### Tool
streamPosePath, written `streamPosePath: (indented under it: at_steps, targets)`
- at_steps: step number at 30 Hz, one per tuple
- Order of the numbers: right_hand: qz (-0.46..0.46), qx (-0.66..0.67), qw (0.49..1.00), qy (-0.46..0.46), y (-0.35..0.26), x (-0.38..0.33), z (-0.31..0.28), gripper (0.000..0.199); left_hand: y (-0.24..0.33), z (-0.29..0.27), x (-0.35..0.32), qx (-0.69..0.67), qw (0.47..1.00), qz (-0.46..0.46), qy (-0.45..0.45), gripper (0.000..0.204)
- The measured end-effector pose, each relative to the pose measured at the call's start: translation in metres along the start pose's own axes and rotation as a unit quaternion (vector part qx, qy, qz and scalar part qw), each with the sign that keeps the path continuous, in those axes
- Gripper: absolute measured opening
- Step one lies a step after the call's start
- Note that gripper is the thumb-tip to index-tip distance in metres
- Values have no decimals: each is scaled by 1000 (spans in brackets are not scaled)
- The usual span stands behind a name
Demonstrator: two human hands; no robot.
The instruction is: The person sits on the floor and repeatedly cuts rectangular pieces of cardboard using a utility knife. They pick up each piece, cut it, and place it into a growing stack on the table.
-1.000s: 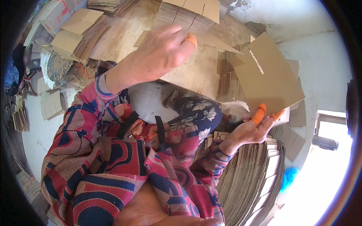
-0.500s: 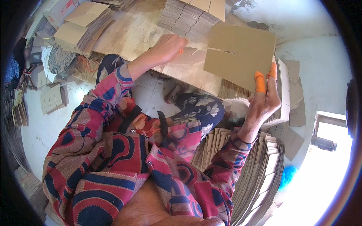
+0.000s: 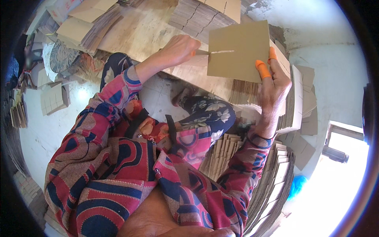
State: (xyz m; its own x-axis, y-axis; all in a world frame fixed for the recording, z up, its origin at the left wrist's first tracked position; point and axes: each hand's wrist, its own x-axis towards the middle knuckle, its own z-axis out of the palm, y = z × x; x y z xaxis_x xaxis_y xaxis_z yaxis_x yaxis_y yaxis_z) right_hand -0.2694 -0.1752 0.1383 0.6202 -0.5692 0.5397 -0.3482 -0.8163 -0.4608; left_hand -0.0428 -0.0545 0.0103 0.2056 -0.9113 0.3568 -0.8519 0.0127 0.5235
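My right hand (image 3: pixel 277 83), with orange finger covers on two digits, grips a flat brown cardboard sheet (image 3: pixel 241 51) by its right side. A light slit runs in from the sheet's left edge. My left hand (image 3: pixel 179 48) is closed, an orange cover just showing, on a second cardboard piece (image 3: pixel 200 59). That piece reaches the sheet's left edge at the slit; whether the two interlock I cannot tell. Both are held above the wooden table (image 3: pixel 138 31).
A tall cardboard stack (image 3: pixel 197 17) stands at the table's far side, another stack (image 3: pixel 89 25) at far left. Under the sheet is a smaller pile (image 3: pixel 244 93). Slotted cardboard (image 3: pixel 272 173) stands in rows beside my right arm. A blue bag (image 3: pixel 299 185) lies at right.
My right hand has turned upright and drawn the sheet slightly left and up, bringing its slit against the left hand's piece. The left hand has barely moved.
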Motion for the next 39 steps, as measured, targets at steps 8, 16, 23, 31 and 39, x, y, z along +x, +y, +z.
streamPosePath:
  at_steps: [8,16,23,31,39]
  targets:
    - [17,-25,993,-113,-2,-2,45,39,1,-2,0,4,1000,0,5,10]
    - [26,12,991,-134,1,2,64,38,-9,4,3,-27,999,20,34,10]
    - [-64,4,989,-132,1,5,72,38,-10,4,7,-6,1000,7,17,14]
    - [-98,-40,975,-197,8,7,69,37,-11,-7,9,-34,999,-2,-14,15]
    - [4,-162,966,-202,7,-57,94,60,3,-4,3,-66,997,-23,21,8]
